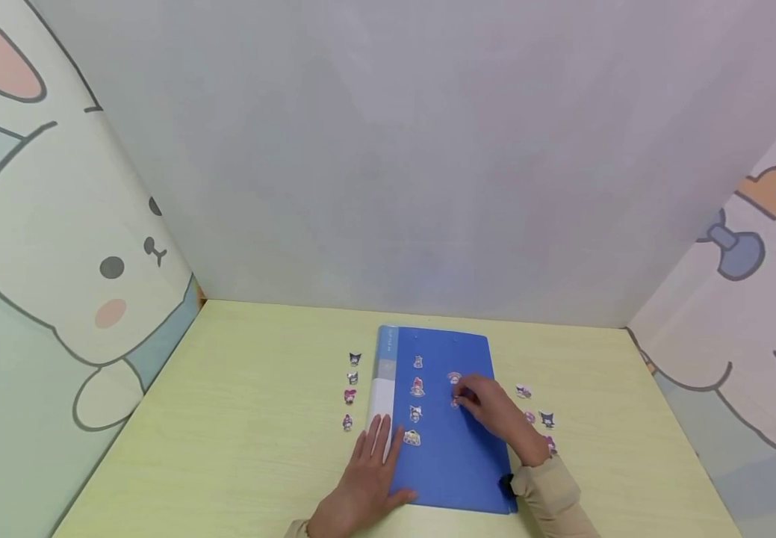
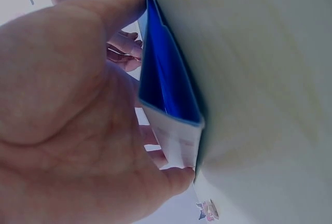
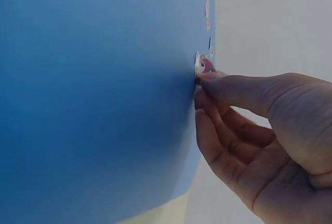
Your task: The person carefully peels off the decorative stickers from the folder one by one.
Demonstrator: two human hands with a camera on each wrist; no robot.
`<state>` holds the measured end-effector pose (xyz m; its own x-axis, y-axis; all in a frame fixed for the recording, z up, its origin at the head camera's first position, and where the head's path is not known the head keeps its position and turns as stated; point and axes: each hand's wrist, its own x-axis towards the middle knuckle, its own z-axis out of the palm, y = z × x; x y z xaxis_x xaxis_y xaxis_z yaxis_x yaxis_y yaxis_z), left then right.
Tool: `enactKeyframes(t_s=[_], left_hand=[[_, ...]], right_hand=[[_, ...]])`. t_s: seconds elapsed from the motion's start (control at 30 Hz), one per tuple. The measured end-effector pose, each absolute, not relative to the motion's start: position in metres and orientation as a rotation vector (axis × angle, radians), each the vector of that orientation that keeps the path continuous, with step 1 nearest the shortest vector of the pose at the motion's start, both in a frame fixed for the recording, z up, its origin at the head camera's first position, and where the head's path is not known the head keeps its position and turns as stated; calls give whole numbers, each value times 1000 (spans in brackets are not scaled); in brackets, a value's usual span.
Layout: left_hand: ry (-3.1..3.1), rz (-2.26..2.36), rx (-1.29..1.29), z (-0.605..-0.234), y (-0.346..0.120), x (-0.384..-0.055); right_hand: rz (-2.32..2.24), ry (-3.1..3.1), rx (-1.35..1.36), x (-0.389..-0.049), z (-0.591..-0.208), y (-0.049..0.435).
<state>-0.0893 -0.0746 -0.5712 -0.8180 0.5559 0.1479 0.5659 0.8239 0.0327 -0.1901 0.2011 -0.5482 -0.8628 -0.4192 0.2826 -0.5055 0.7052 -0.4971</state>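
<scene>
A blue folder with a pale label on its spine lies on the table. My left hand rests with straight, spread fingers on its lower left, by the spine; the left wrist view looks into the folder's end beside that palm. Between thumb and fingertips, my right hand pinches a small cartoon sticker at the folder's surface. Just above those fingers another sticker lies on the cover. Several more, such as a red-topped sticker, form a column near the spine.
Left of the folder, a column of loose stickers with a pink sticker lies on the pale yellow table. To the right are more, including a dark-eared sticker, some partly behind the right arm. A grey wall stands behind.
</scene>
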Motion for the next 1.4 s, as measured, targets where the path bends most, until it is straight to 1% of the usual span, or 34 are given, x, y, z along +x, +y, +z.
enactKeyframes(t_s=[0.33,0.6,0.87,1.0,1.4], left_hand=[[-2901,-95,-881,-567,-73,-88],[-2980,-145,-882,-554,-72,-85],[-2863,-88,-876,-569,-73,-88],[-2850,-90,-873,-574,-73,-89],[-2920,-112,-863,-569,-72,-89]], right_hand=[[941,-2773,762,-189,-545,207],[986,-2755,663,-183,-540,218],[993,-2736,644,-179,-537,239],[1010,-2761,545,-175,-535,251],[979,-2750,411,-164,-531,284]])
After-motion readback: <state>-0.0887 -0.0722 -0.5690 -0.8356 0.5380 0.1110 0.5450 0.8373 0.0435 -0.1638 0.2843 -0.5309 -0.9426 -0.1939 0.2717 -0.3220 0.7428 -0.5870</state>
